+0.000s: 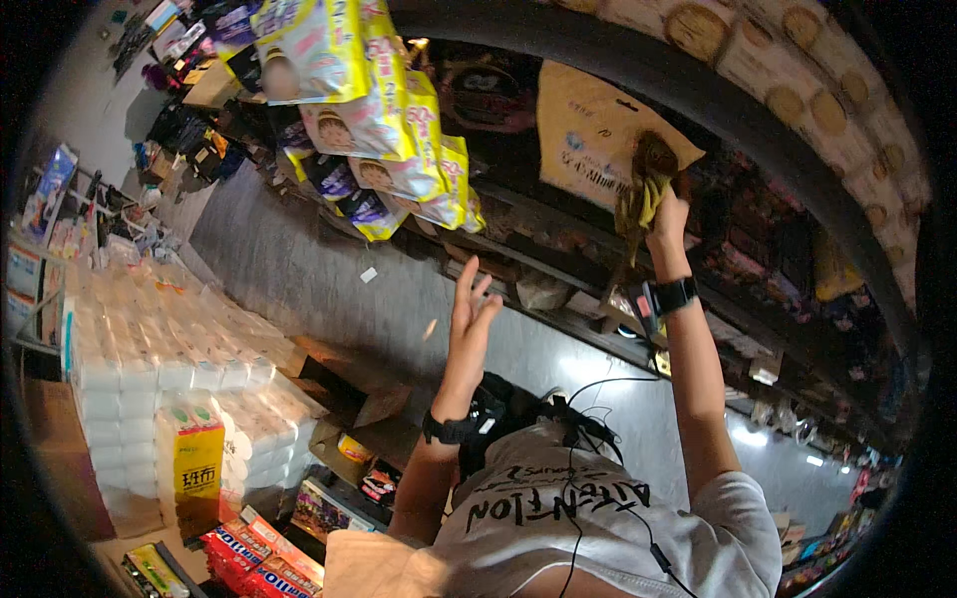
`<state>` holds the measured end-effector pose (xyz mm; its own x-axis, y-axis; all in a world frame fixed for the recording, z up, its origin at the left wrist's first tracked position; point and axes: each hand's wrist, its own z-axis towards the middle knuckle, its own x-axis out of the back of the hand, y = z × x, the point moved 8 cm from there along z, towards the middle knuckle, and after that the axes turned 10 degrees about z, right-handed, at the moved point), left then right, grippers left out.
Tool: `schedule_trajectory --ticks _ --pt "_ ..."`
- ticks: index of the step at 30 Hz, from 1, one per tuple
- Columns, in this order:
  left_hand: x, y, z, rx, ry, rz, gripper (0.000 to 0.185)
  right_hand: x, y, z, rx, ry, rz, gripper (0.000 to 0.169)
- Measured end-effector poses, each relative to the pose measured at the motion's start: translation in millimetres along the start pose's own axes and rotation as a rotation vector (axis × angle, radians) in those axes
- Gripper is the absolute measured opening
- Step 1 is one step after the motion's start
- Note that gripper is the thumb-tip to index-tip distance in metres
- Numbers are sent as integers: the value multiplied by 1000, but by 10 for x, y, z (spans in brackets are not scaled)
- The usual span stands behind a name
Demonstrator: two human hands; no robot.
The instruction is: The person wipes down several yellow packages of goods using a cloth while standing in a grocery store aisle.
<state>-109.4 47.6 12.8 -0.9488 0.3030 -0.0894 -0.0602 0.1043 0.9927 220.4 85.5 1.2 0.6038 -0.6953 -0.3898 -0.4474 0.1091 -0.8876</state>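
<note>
My right hand [671, 218] grips a crumpled olive-yellow cloth [644, 200] with a dark brown part at its top. It is raised in front of a tan flat bag or package [579, 134] that bears writing and stands in a dark shelf. Whether the cloth touches the package I cannot tell. My left hand [471, 325] is held up with fingers apart and nothing in it, below several yellow-and-white plastic packs [441, 176] at the shelf. Both wrists wear black straps.
A dark shelf edge [755, 93] curves overhead, with patterned packages above it. Stacked white tissue packs [172, 336] stand at left, near a yellow carton [198, 467]. Red snack packs [262, 557] lie at lower left. A small white card [368, 275] is on the grey floor [299, 247]. Cables hang over my shirt.
</note>
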Motion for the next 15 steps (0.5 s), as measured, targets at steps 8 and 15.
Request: schedule_trajectory --ticks 8,15 --pt "635 97 166 0 13 -112 43 -334 212 17 519 81 -300 47" --pt "55 -361 700 280 10 -624 47 -1548 347 -1794 847 -522 -543 51"
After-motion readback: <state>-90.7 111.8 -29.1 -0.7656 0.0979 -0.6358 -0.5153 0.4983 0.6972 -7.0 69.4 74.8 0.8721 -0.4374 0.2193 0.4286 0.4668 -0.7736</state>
